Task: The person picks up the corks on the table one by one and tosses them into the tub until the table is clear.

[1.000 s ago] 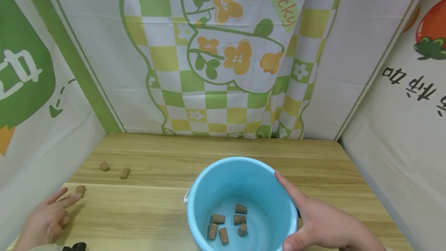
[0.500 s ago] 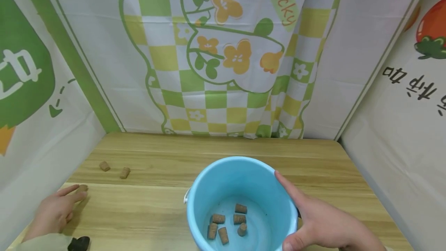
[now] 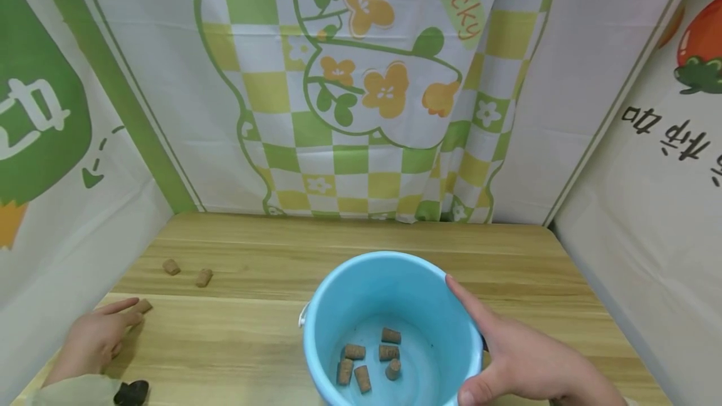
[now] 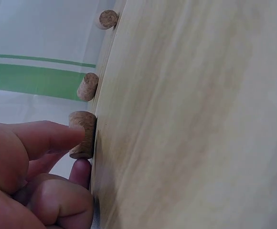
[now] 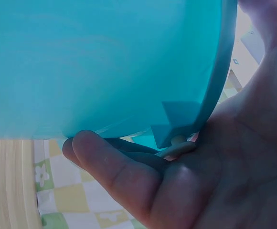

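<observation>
At the left of the table, my left hand (image 3: 97,338) pinches a cork (image 4: 82,135) between thumb and fingers, and the cork still lies against the tabletop. Two more corks, one farther back (image 3: 172,267) and one to its right (image 3: 204,277), lie beyond that hand. My right hand (image 3: 521,356) grips the right side of a light blue bucket (image 3: 316,343), its thumb on the near rim. In the right wrist view, fingers (image 5: 114,167) curl under the bucket's outer wall. Several corks (image 3: 388,353) lie on the bucket's bottom, one of them standing on end.
The wooden table (image 3: 237,343) ends at a white back wall with a green and yellow checked curtain print (image 3: 372,161). Printed white sheets close off both sides. A white handle joint (image 3: 303,315) sticks out at the bucket's left.
My left hand has moved right and slightly forward, closing its fingertips on the nearest cork, which has shifted and turned a little. The right hand and the bucket have stayed put.
</observation>
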`<state>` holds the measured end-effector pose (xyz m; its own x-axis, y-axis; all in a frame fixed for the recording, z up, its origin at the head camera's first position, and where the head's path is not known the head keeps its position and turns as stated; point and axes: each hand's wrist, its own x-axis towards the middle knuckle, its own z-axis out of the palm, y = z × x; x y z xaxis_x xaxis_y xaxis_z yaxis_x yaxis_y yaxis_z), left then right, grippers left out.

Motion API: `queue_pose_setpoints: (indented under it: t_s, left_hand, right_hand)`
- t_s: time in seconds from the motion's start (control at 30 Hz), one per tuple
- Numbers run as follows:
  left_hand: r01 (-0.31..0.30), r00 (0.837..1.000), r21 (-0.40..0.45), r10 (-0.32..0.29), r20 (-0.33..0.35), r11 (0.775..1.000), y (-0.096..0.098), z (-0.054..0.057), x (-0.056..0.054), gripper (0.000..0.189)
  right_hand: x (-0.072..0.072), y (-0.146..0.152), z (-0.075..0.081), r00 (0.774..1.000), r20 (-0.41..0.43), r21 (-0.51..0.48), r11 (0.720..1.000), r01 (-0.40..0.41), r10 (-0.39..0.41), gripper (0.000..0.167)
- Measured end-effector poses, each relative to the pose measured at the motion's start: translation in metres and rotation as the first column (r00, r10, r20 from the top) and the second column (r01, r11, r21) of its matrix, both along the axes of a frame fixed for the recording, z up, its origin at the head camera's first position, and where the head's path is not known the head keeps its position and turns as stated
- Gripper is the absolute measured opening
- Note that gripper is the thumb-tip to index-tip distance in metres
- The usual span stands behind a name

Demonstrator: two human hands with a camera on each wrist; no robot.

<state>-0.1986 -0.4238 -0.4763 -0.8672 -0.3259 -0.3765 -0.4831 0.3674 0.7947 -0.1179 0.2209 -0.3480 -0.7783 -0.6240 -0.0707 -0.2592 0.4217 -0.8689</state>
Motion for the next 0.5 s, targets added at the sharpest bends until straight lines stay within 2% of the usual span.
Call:
queue_pose_setpoints:
  t_s: [0.1, 0.3, 0.37, 0.5]
  left_hand:
    - [-0.025, 1.000, 0.019, 0.025, 0.001, 1.000, 0.0005, -0.0007, -0.0005, 0.070]
    - [-0.039, 0.998, 0.031, 0.040, -0.050, 0.999, 0.0033, -0.0026, -0.0002, 0.064]
    - [-0.024, 0.999, 0.038, 0.026, -0.048, 0.999, 0.0049, -0.0023, -0.0007, 0.066]
    - [0.043, 0.999, 0.053, -0.043, -0.006, 0.998, 0.0064, -0.0005, -0.0015, 0.076]
  right_hand:
    - [0.0001, 0.0001, -0.0002, 1.000, -0.004, 0.005, 1.000, 0.001, -0.001, 0.129]
    - [0.0001, 0.0002, -0.0003, 1.000, -0.011, 0.006, 1.000, 0.001, -0.001, 0.129]
    - [0.0000, 0.0002, -0.0001, 1.000, -0.004, -0.001, 1.000, -0.002, 0.002, 0.129]
    - [0.0003, 0.0000, -0.0001, 1.000, -0.004, 0.002, 1.000, -0.004, 0.004, 0.128]
